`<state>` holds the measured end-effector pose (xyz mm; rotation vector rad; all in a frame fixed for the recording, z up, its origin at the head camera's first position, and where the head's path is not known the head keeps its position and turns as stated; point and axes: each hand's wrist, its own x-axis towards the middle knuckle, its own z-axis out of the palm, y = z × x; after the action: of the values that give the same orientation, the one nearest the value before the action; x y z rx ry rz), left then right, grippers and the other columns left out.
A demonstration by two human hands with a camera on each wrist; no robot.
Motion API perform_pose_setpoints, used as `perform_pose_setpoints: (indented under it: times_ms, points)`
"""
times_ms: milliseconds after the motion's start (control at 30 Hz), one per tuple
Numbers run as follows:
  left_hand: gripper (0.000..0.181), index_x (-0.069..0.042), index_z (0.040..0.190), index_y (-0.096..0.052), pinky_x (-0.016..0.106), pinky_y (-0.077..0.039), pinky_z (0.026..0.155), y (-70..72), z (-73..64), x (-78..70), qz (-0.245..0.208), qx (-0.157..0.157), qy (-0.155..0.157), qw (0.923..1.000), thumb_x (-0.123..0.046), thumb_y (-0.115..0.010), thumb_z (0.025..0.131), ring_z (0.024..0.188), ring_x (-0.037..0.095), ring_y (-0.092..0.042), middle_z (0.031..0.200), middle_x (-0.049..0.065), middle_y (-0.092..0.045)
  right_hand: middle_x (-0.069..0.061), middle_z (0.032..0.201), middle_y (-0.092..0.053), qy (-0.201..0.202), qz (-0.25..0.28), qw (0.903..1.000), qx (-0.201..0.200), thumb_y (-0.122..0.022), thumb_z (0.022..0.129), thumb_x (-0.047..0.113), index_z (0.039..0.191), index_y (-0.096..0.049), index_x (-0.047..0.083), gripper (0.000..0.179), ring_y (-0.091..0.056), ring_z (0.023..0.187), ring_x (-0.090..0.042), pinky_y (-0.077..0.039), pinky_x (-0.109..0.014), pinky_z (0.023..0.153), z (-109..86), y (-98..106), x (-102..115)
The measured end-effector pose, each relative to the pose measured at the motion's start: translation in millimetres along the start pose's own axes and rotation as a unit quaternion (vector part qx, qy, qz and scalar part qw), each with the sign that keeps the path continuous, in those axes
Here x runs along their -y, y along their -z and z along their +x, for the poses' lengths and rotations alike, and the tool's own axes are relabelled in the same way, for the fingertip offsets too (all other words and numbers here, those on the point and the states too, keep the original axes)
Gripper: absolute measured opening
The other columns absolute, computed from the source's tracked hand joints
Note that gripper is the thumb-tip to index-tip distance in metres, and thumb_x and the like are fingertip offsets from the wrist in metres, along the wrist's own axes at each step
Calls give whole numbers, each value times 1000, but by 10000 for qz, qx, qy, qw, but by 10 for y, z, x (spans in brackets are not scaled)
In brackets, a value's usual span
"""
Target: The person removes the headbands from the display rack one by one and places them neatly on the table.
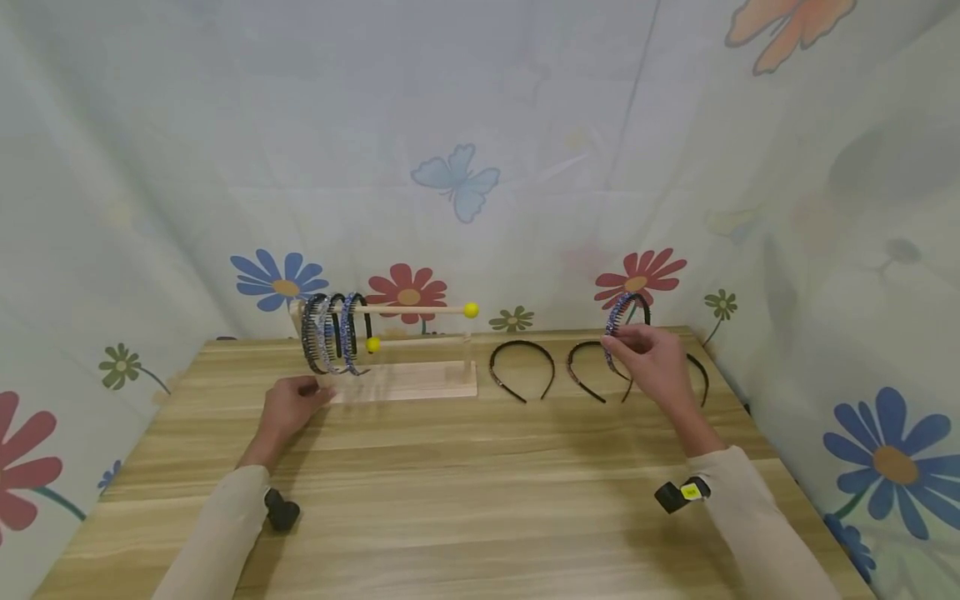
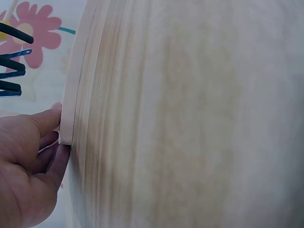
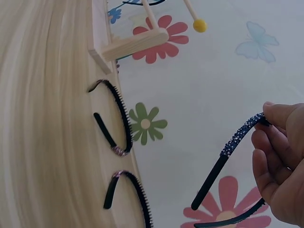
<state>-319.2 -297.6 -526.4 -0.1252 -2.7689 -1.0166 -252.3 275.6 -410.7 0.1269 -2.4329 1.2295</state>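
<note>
My right hand (image 1: 654,364) pinches a headband (image 1: 616,318) with blue glitter between thumb and fingers, raised over the table's right side. In the right wrist view the held headband (image 3: 241,134) shows a sparkly top, with its plain dark ends hanging lower. My left hand (image 1: 288,408) grips the near left corner of a wooden display stand (image 1: 408,382) at its base. From the left wrist, thumb and fingers close round the end of the base board (image 2: 71,95). Several glittery toothed headbands (image 1: 348,333) hang at the left of the stand's upper bar.
Dark headbands lie on the table at the right: one (image 1: 492,364) beside the stand, another (image 1: 572,372) beneath the raised one, a third (image 1: 703,375) partly behind my right hand. Yellow balls (image 1: 470,310) cap the stand's bars. A flowered curtain (image 1: 525,217) backs the table.
</note>
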Motion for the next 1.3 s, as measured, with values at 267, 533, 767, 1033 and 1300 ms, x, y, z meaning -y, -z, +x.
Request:
perform_pose_setpoints:
  times_ms: [267,533,767,1033,1300]
  points:
    - [30,2,105,-75,35,-43,65,-2,11,-3,2,92,127,9999,-26,-73,97,72,21,-53,89,13,-73,-14,101,-77,-133,-424,9990,-80,-75,93,44,111,-76,4,43,-69,85,-15,-50,-18,66,-124,81,-178]
    - [35,4,114,-74,37,-48,71,-11,3,-4,22,111,169,9998,-27,-72,97,82,23,-62,105,20,-75,-13,97,-77,-379,-580,9975,-158,-78,92,38,107,-76,3,39,-68,83,-16,-50,-18,65,-240,144,-385]
    - [29,0,101,-76,33,-42,64,-13,-6,-9,-24,135,184,9997,-29,-72,97,71,19,-52,87,11,-72,-15,101,-77,-695,-868,9938,-77,-77,92,41,108,-76,3,41,-70,90,-25,-50,-20,69,-362,251,-516]
    - [35,4,109,-75,35,-45,69,23,10,-13,-25,89,151,9998,-29,-73,97,77,22,-56,99,18,-75,-18,104,-76,-914,-1057,9902,-23,-76,92,44,110,-76,0,47,-71,95,-34,-52,-30,72,-464,346,-667]
    - [35,3,109,-75,35,-45,69,2,2,-11,-27,99,223,9997,-30,-73,97,77,22,-55,97,16,-74,-20,100,-77,-1158,-1198,9860,-52,-78,91,42,104,-77,-2,46,-73,92,-36,-53,-31,68,-576,417,-816]
